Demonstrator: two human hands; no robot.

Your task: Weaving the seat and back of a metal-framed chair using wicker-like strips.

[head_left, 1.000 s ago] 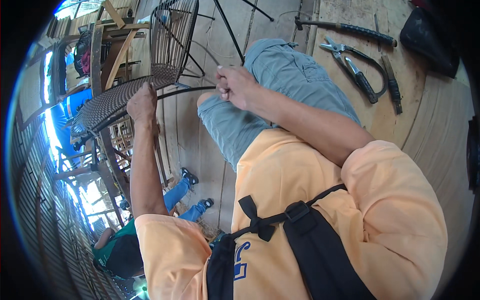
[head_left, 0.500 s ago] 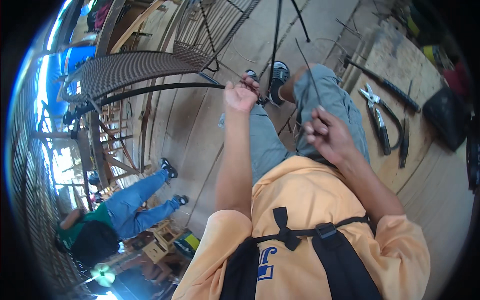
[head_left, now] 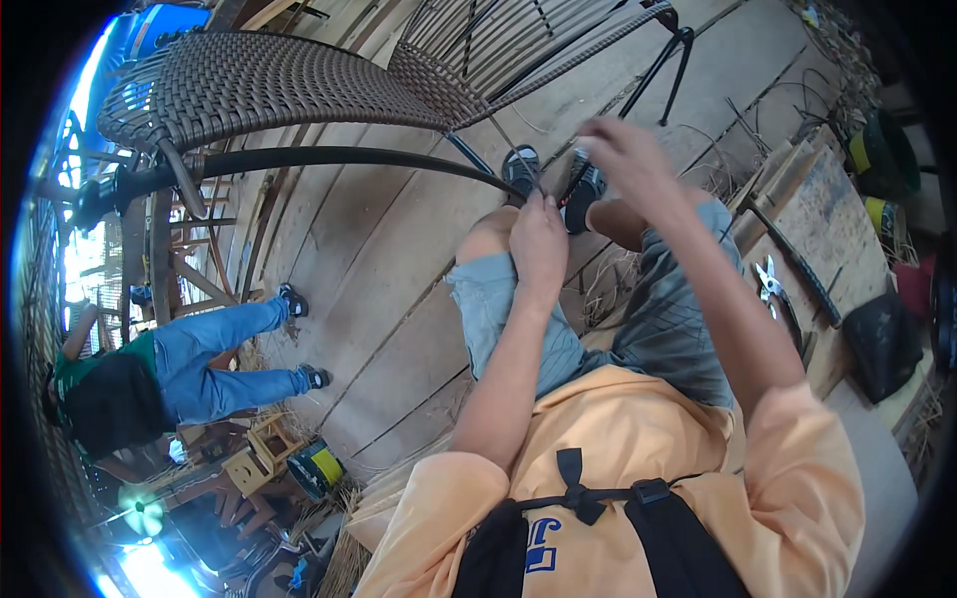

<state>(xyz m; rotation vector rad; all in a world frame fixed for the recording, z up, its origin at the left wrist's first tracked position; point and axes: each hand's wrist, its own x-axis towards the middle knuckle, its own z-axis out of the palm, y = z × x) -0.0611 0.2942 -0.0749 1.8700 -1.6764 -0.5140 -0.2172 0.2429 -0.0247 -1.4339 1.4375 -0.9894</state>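
A chair with a woven brown seat [head_left: 289, 85] and a dark metal frame stands in front of me. Its curved black tube [head_left: 349, 156] runs toward my knees. Close to the tube's near end, my left hand [head_left: 538, 244] is closed, its fingertips pinching a thin brown strand [head_left: 516, 148] that slants down from the woven edge. My right hand [head_left: 633, 169] is raised just to the right and beyond it, fingers bent together and slightly blurred. What those fingers hold is hard to see; a greyish blur lies between the two hands.
To my right, a wooden bench [head_left: 842, 199] bears cutting pliers [head_left: 768, 284], a long tool with a dark handle [head_left: 797, 264] and a black pouch [head_left: 882, 344]. Dark tubs [head_left: 882, 154] stand beyond. Someone in jeans [head_left: 229, 369] is at the left, near a black-and-yellow tub [head_left: 317, 468].
My left hand, palm up and fingers curled before, has turned over and closed on the strand. My right hand moved from my lap out toward the chair. The view has shifted; more of the chair shows.
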